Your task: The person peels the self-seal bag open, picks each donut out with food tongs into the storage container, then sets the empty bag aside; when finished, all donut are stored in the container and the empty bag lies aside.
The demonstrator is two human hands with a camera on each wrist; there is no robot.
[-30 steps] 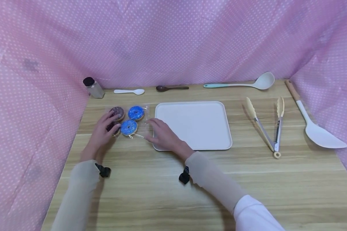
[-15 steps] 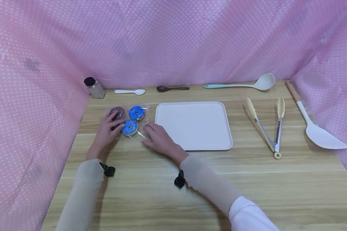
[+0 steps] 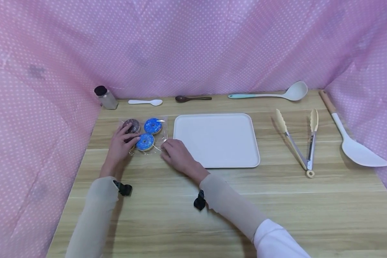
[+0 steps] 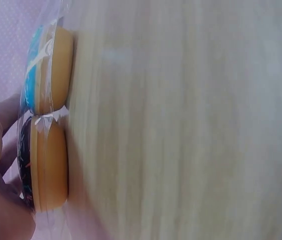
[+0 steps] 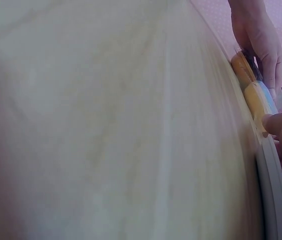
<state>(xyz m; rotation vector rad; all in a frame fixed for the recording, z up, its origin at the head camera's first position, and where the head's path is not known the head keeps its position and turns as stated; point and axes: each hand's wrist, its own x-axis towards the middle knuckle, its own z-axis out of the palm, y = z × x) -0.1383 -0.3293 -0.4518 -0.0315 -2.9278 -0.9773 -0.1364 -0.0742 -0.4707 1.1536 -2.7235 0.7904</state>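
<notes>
A clear plastic bag of toy donuts lies left of the tray. Inside are a back blue donut, a front blue donut and a back brown donut; a front brown donut shows in the left wrist view, mostly hidden from above by my hand. My left hand rests over the brown pair, fingers spread across their tops. At the bag's right edge, beside the tray, my right hand pinches the plastic with bent fingers.
A white tray lies to the right of the bag. Behind stand or lie a black-capped jar, a white spoon, a brown spoon and a ladle. Tongs and a spatula lie at right.
My right hand has drawn back a little off the tray's edge, and its fingers have closed on the bag's right edge. My left hand has shifted slightly right over the brown donuts.
</notes>
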